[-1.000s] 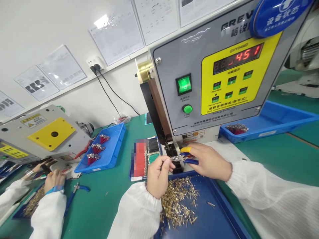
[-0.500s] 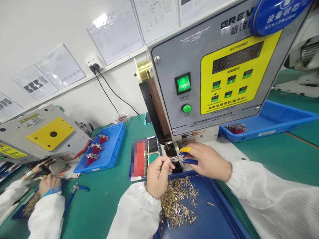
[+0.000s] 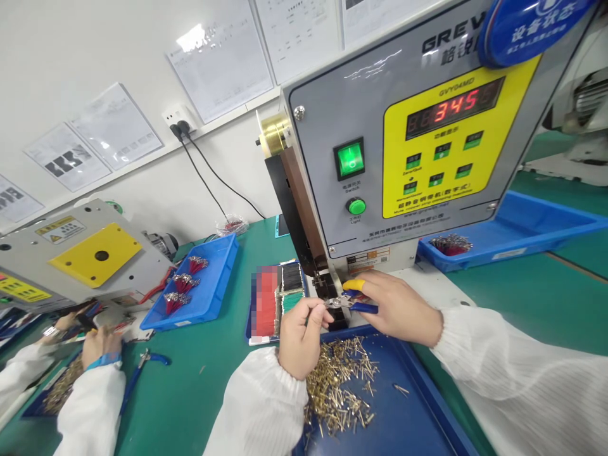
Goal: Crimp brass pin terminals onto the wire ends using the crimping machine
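My left hand (image 3: 300, 337) is closed in a pinch, its fingertips meeting the tip of small blue-handled pliers (image 3: 352, 304); what it pinches is too small to make out. My right hand (image 3: 398, 306), a yellow cot on one finger, grips those pliers right at the black tooling block (image 3: 327, 288) at the foot of the grey crimping machine (image 3: 403, 126). Below both hands lies a dark blue tray (image 3: 418, 405) with a heap of brass terminals (image 3: 338, 386). The machine's red display (image 3: 453, 107) reads 345.
A blue tray with red wire bundles (image 3: 199, 278) stands to the left, another blue tray (image 3: 517, 231) to the right behind the machine. A co-worker's hands (image 3: 97, 342) work at a second machine (image 3: 80, 253) at far left, blue pliers (image 3: 142, 367) beside them. A blurred box (image 3: 268, 304) sits left of the tooling.
My hands have stayed in place at the tooling. The display changed from 451, through dim, to 345. The co-worker's hands shifted slightly.
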Demonstrator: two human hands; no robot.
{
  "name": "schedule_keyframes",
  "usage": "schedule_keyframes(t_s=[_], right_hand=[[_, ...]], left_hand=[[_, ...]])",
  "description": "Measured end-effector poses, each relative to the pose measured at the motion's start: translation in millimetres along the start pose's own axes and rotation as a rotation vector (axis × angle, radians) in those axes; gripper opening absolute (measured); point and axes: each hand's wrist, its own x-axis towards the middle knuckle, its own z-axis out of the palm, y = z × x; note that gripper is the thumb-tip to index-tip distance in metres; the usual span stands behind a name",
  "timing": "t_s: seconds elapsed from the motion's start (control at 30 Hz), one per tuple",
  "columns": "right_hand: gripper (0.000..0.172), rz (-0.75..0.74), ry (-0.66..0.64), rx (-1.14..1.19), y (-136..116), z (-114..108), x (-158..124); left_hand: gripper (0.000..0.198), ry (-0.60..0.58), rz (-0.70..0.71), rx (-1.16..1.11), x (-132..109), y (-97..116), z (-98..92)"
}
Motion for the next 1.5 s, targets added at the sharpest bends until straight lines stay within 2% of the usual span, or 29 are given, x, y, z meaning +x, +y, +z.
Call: schedule_keyframes(t_s=[0.3, 1.5], right_hand=[[0.026, -0.001, 0.012, -0.004, 0.6, 1.6, -0.6], [0.028, 0.004, -0.017, 0.025, -0.4, -0.6, -1.5]], left_hand=[[0.023, 0.011, 0.002, 0.020, -0.4, -1.6, 0.2], [0.028, -0.029, -0.014, -0.057, 0.2, 0.8, 0.4]])
